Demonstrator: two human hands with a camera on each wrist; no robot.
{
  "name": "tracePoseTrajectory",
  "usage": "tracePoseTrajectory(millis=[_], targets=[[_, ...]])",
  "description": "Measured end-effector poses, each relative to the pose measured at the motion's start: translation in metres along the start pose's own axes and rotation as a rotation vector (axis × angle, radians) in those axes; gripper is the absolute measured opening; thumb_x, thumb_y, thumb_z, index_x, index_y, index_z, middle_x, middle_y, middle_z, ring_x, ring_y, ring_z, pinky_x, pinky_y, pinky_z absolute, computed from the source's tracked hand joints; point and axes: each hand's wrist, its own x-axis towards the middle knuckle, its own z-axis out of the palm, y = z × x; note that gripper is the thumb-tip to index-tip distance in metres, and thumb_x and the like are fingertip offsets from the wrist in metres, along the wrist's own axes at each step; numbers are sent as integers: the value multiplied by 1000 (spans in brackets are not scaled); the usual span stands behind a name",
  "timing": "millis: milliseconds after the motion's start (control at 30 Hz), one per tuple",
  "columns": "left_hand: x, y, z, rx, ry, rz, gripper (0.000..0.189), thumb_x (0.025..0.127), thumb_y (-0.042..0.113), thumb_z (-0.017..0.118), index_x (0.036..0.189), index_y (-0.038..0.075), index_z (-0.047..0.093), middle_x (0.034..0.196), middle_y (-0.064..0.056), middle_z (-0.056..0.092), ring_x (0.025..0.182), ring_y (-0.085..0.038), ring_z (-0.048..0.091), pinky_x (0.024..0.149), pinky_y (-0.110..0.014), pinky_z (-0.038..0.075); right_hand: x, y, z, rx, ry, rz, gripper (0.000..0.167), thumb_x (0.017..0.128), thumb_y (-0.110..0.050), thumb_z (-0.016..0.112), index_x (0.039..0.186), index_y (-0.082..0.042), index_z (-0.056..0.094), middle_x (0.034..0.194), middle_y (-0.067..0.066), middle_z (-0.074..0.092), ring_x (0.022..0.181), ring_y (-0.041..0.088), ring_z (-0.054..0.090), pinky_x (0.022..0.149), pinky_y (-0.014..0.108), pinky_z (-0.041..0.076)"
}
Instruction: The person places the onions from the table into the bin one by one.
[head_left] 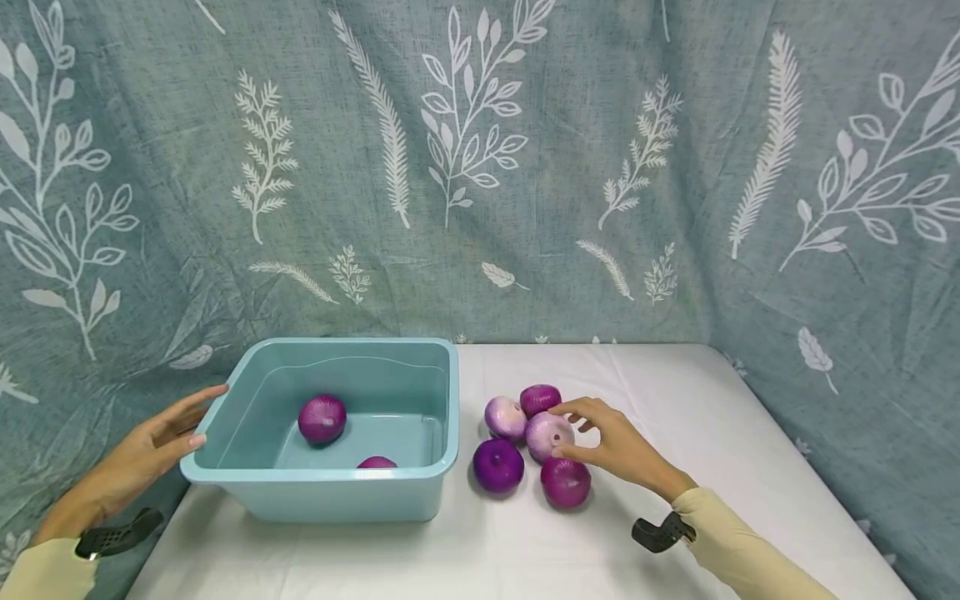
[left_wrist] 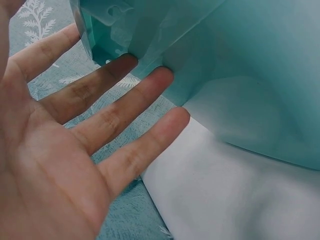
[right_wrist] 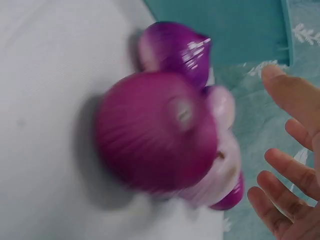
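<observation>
My left hand (head_left: 161, 437) is at the left rim of a light-blue plastic tub (head_left: 337, 497), its fingers fairly straight. In the left wrist view, the fingertips (left_wrist: 172, 120) lie along the tub's outer wall. Inside the tub are a red onion (head_left: 322, 418) and part of another onion (head_left: 377, 462), mostly hidden by the near wall. My right hand (head_left: 618, 442) hovers over several onions to the tub's right, thumb and fingers apart around a pale onion (head_left: 546, 429). Nearest me is a magenta onion (right_wrist: 155, 132). A dark purple onion (head_left: 498, 467) sits beside it.
A white cloth covers the table (head_left: 525, 550). Behind it and at both sides hangs a blue-green curtain (head_left: 555, 250) with white leaf prints. Another pale onion (head_left: 506, 417) and a purple one (head_left: 540, 400) form the back of the cluster.
</observation>
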Motion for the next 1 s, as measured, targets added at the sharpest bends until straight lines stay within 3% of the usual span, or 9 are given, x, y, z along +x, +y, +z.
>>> tracePoseTrajectory(millis=[67,133,233,333,667,1000], targets=[[-1,0,0,-17,-9,0,63,112,16,43,167,30,15,169,-3,16,129,13,30,102,-82,23,-11,5,1,-11,-5,31,57,85,-34,87,134,-15,65,129,3,65,107,30,62,88,41,56],[-1,0,-1,-10,-7,4,63,112,16,43,167,30,15,167,-1,19,129,13,32,103,-77,32,-20,9,3,-21,-9,45,59,84,-37,87,135,-16,65,129,2,64,106,29,62,88,40,56],[-2,-2,-1,-15,-8,16,64,112,14,44,167,29,16,162,5,26,128,13,38,103,-50,47,-30,14,7,-21,-17,55,61,84,-38,87,135,-16,64,129,3,64,105,30,62,87,39,55],[-2,-3,-1,-30,-11,25,64,112,13,44,167,28,16,157,12,30,127,11,43,92,-25,49,-36,16,12,-18,-30,60,63,83,-41,87,136,-16,64,129,4,63,105,29,61,86,40,55],[-1,0,0,-64,-8,36,63,112,11,43,167,26,16,152,19,34,127,10,45,91,-22,50,-45,18,25,-53,-48,46,64,80,-43,88,133,-16,65,130,2,59,106,24,61,84,38,57],[-1,0,0,-57,-7,31,63,112,13,42,167,27,15,152,19,32,126,12,44,90,-22,49,-51,22,30,-61,-33,5,77,73,-35,95,138,-12,62,123,-1,61,102,13,59,80,34,58]])
